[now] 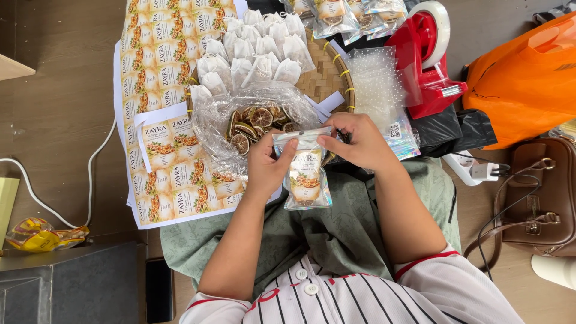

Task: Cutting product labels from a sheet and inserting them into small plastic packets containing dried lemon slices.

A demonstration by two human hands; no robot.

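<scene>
The person is sitting on the floor and holding a small clear pouch (306, 174) with an iridescent edge and a printed label at the centre of the view, just above the lap. The left hand (269, 165) is gripping the pouch along its left side, thumb pressed on the front near the top seal. The right hand (355, 141) is coming in from about two o'clock of the pouch and pinching its top strip between thumb and fingertips. Both hands are closed on the pouch, neither is spread.

At twelve o'clock of the pouch, a clear plastic bag (255, 123) is lying open with dried citrus slices (255, 123) inside, resting on the near rim of a woven round tray (327, 75). Small white tea bags (258, 54) are piling on that tray farther up. At nine to eleven o'clock, sheets of printed labels (159, 90) are covering the floor. At one o'clock, a red tape dispenser (429, 60) is standing beside a stack of empty dotted pouches (378, 78), with filled pouches (336, 13) at the top edge. At three o'clock, an orange plastic bag (528, 78) and a brown handbag (543, 198) are sitting well apart from the hands. At eight o'clock, a yellow snack wrapper (39, 234) is lying near a white cable (42, 195).
</scene>
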